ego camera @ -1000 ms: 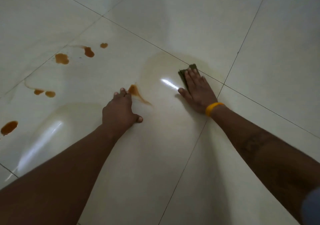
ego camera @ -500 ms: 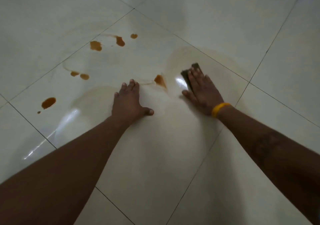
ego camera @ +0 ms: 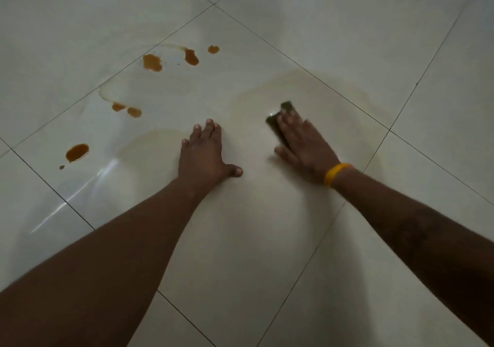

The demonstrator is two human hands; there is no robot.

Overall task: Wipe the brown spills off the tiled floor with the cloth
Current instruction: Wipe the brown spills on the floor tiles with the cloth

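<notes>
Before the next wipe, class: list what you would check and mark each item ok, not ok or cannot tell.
1. Cloth flat under the right hand: ok.
2. Left hand braced on bare tile, off the spills: ok.
3. Floor between the hands free of brown drops: ok, only a faint film.
4. Three far drops wiped: not ok.
5. Pair of drops and large drop on the left wiped: not ok.
6. Cloth clean enough for more: cannot tell.
</notes>
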